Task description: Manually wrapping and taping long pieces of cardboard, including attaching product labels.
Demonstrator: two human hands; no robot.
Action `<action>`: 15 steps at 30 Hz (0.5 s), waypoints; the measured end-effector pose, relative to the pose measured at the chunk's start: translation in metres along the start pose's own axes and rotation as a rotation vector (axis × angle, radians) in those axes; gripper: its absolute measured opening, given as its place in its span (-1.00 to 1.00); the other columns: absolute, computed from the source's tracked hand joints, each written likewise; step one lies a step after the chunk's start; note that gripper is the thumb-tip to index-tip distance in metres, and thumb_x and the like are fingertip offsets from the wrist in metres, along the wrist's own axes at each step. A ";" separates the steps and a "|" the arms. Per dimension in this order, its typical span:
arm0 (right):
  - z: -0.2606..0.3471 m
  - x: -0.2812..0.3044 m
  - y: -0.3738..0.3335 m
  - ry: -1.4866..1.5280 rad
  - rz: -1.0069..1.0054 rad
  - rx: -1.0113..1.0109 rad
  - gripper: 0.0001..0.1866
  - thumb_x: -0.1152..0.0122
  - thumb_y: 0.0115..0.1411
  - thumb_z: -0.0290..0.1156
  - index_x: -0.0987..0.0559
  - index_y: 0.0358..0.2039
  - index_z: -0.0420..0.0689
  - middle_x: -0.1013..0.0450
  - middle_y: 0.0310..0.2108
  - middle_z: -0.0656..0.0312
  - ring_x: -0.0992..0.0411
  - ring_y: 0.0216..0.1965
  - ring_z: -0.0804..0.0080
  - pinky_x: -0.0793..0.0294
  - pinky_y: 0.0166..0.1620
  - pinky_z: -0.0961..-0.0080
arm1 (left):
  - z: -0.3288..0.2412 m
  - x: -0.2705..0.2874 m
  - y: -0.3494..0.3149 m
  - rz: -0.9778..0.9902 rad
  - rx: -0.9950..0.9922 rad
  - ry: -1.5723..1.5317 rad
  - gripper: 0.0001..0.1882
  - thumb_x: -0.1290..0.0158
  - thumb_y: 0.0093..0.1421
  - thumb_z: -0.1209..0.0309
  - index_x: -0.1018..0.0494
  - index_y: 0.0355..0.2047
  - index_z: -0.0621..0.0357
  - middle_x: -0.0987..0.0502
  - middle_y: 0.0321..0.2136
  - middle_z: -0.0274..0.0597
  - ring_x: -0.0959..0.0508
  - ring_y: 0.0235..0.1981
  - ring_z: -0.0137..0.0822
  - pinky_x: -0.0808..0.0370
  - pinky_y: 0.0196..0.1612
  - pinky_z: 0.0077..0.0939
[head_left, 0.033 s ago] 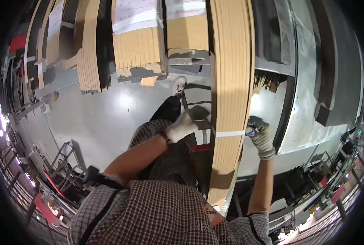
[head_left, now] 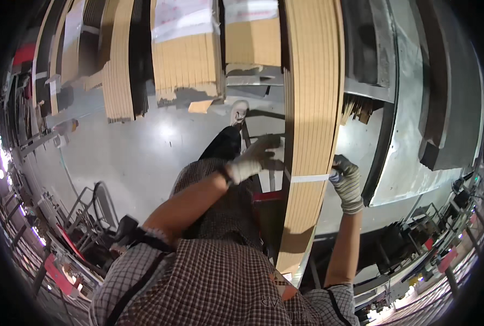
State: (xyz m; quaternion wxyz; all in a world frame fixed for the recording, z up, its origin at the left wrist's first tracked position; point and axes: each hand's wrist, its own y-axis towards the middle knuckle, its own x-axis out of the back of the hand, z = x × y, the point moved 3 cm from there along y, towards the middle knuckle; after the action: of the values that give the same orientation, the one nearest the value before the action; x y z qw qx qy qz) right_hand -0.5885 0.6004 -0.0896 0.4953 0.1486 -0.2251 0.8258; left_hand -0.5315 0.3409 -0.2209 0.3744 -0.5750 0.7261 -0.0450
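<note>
A long stack of tan cardboard strips (head_left: 313, 108) runs from the far edge toward my body, right of centre. A narrow white band (head_left: 310, 178) lies across it. My left hand (head_left: 258, 157), in a grey and white glove, is close to the stack's left side. Its fingers are stretched toward the stack and spread apart, slightly blurred. On the other side my right hand (head_left: 347, 182), gloved too, is closed at the stack's right edge, where the band ends. A small blue patch shows at its fingers; what they pinch is hidden.
More cardboard bundles (head_left: 187, 62) stand in a row on a rack at the far side, some under white wrapping. A metal-topped surface (head_left: 416, 141) and a dark long block (head_left: 451, 108) lie to the right. A wheeled cart (head_left: 92, 204) stands at left on the grey floor.
My left hand has shifted slightly up and right, and its fingers look more spread. The right hand stays at the band's end. The stack appears slightly farther right.
</note>
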 end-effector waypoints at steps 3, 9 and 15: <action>0.011 -0.011 -0.002 0.008 -0.082 -0.216 -0.55 -0.44 0.13 -0.25 -0.59 -0.01 -0.18 -0.54 -0.14 0.15 -0.50 -0.18 0.35 -0.46 -0.13 0.44 | 0.012 -0.015 0.037 0.077 -0.174 0.127 -0.39 -0.25 0.18 0.41 -0.30 0.21 0.18 -0.39 0.14 -0.09 -0.43 0.13 -0.25 -0.52 0.06 -0.36; 0.116 -0.068 -0.022 -0.107 -0.539 -0.275 0.12 -0.60 -0.13 -0.22 -0.12 0.32 -0.39 -0.31 0.18 -0.11 -0.29 0.22 0.07 -0.23 0.29 0.19 | 0.009 -0.024 0.051 0.276 -0.334 0.513 -0.29 -0.31 0.14 0.30 -0.26 0.25 0.12 -0.34 0.20 -0.10 -0.40 0.17 -0.18 -0.50 0.09 -0.22; 0.109 -0.102 -0.030 -0.251 -0.580 -0.427 0.11 -0.65 -0.22 -0.24 -0.19 0.28 -0.31 -0.38 0.06 -0.08 -0.37 0.11 0.14 -0.33 0.19 0.23 | -0.104 0.040 -0.086 0.190 0.102 0.257 -0.68 -0.14 0.29 0.34 -0.53 -0.04 0.27 -0.56 -0.01 -0.11 -0.55 0.03 -0.31 -0.49 0.10 -0.37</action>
State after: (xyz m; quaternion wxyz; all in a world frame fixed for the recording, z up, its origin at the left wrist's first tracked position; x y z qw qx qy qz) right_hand -0.5119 0.4796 -0.0373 0.6969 0.1996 -0.3998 0.5609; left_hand -0.5267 0.2396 -0.1230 0.3094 -0.4737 0.8158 -0.1193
